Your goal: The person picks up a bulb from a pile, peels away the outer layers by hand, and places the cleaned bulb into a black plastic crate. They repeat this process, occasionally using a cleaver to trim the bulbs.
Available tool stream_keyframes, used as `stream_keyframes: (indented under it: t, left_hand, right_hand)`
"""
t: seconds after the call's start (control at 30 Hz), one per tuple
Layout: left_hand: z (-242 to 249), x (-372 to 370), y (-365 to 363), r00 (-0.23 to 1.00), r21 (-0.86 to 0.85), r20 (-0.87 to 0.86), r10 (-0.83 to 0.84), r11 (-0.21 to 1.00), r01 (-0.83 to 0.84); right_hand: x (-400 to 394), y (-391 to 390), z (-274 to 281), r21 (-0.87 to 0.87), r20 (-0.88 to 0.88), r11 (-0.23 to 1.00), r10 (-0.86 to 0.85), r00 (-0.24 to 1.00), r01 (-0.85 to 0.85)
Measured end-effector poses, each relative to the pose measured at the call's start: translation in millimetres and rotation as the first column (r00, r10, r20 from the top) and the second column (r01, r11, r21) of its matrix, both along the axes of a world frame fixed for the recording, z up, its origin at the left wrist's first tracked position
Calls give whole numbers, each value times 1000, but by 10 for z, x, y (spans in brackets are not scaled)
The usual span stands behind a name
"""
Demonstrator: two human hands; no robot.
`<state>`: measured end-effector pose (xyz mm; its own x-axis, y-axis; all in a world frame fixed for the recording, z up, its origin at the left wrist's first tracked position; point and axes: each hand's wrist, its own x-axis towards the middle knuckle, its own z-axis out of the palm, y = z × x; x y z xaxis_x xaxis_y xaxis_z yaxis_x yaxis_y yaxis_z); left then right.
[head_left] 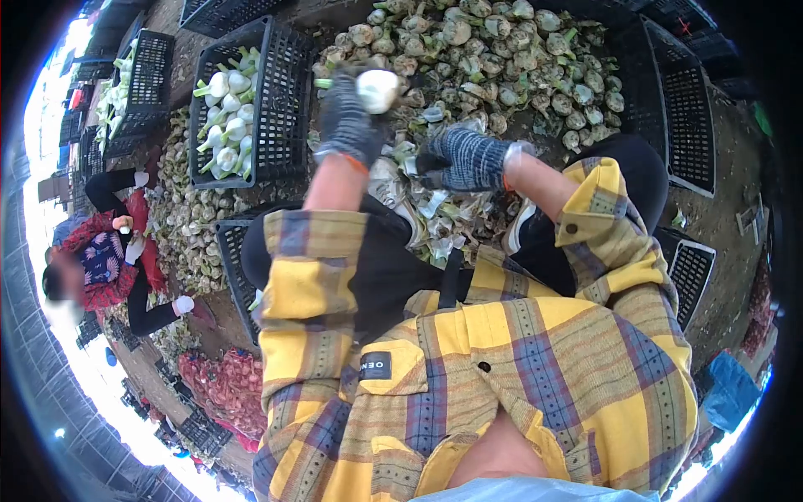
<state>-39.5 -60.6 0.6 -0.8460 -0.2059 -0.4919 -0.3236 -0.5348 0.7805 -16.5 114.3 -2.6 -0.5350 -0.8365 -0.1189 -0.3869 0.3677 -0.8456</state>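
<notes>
Both of my hands wear grey knitted gloves. My left hand (345, 117), slightly blurred by motion, is closed on a white bulb (378, 91) above the near edge of a heap of untrimmed bulbs (477, 54). A green stem end sticks out on its left side. My right hand (468, 159) is lower and to the right, its fingers curled over loose peelings (439, 209) between my shoes. Something dark shows at those fingers, but I cannot make out what it is. Left of my left hand, a black crate (283, 109) holds clean white bulbs with cut stems.
Another person (104, 255) sits at the left, beside more piled bulbs (188, 217). More black crates stand at the far left (149, 79) and right (682, 109). Red net sacks (222, 385) lie lower left, and a blue bag (728, 393) is lower right.
</notes>
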Motion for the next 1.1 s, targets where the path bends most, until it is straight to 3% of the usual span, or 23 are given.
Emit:
stream_keyframes:
  t: [0.07, 0.13, 0.2, 0.23, 0.33, 0.37, 0.4, 0.43, 0.47, 0.5, 0.53, 0.6, 0.63, 0.67, 0.7, 0.73, 0.8, 0.87, 0.93, 0.97, 1.0, 1.07, 1.1]
  left_hand:
    - [190, 79, -308, 986, -227, -135, -100, 972, 68]
    - [541, 174, -557, 993, -251, -115, 8, 967, -37]
    - [835, 490, -926, 969, -590, -177, -175, 806, 38]
    - [847, 635, -1207, 968, -590, -175, -178, 806, 41]
    - [422, 1192, -2185, 987, -607, -14, 162, 782, -138]
    - [288, 1444, -2354, 968, -765, 14, 250, 626, -151]
    - [225, 1669, -2566, 937, -804, 242, 250, 592, 50]
    - [124, 1920, -2811, 870, -899, 438, 225, 94, 428]
    - [-26, 2141, -2958, 834, -841, 522, 178, -59, 538]
    - [-185, 2384, -3077, 856, -866, 451, 254, -107, 488]
    - [-158, 2383, -3049, 853, -863, 457, 254, -106, 494]
    - [-111, 2373, -3003, 863, -929, 360, 354, 222, 296]
    - [-118, 2297, -3036, 884, -908, 306, 352, 387, 160]
    - [-13, 2141, -2927, 882, -906, 312, 353, 389, 165]
    - [192, 1918, -2679, 880, -800, 209, 426, 592, -97]
    - [375, 1709, -2417, 845, -600, 129, 519, 720, -350]
    - [601, 1356, -1933, 926, -509, -102, 362, 781, -362]
    - [819, 1007, -1441, 967, -472, -181, 179, 847, -245]
    - [871, 770, -981, 970, -331, -225, 92, 929, -165]
    - [831, 687, -803, 971, -330, -223, 90, 930, -162]
    - [784, 615, -643, 973, -197, -228, 26, 978, -73]
    - [656, 507, -408, 970, -60, -239, -34, 998, 20]
    - [572, 469, -331, 987, 34, -157, -20, 999, 25]
  right_hand:
    - [-3, 113, -137, 470, -26, 880, 91, 996, -68]
    - [-30, 251, -446, 535, -27, 843, 89, 996, -60]
    - [-40, 395, -732, 592, -29, 804, 91, 995, -56]
    - [-50, 478, -842, 618, -32, 786, 28, 999, -2]
    - [-137, 683, -1212, 689, -40, 720, -77, 996, 83]
    - [-184, 731, -1323, 684, -75, 712, -144, 987, 155]
    - [-212, 770, -1445, 676, -108, 701, -209, 972, 226]
    - [-239, 754, -1434, 683, -92, 673, -305, 948, 283]
    - [-254, 744, -1486, 684, -88, 674, -305, 948, 280]
    - [-269, 739, -1569, 659, -155, 660, -348, 924, 359]
    - [-287, 723, -1606, 631, -219, 642, -390, 894, 435]
    - [-318, 644, -1694, 699, -136, 608, -403, 905, 376]
    - [-293, 610, -1763, 668, -271, 625, -303, 914, 405]
    - [-268, 563, -1801, 633, -400, 645, -200, 894, 427]
    - [-215, 480, -1765, 646, -540, 634, -15, 841, 426]
    - [-156, 442, -1865, 651, -533, 633, -12, 846, 419]
    - [-2, 370, -2123, 649, -539, 693, 127, 833, 314]
    - [15, 280, -1958, 624, -397, 753, 79, 915, 206]
    - [-45, 236, -1744, 735, 103, 676, -190, 976, 54]
    - [-72, 286, -1865, 665, 39, 720, -298, 954, 198]
    - [-111, 321, -1783, 668, 39, 717, -299, 954, 197]
    - [-225, 382, -1527, 586, -60, 561, -690, 721, 585]
    - [-278, 435, -1788, 632, -245, 428, -680, 691, 646]
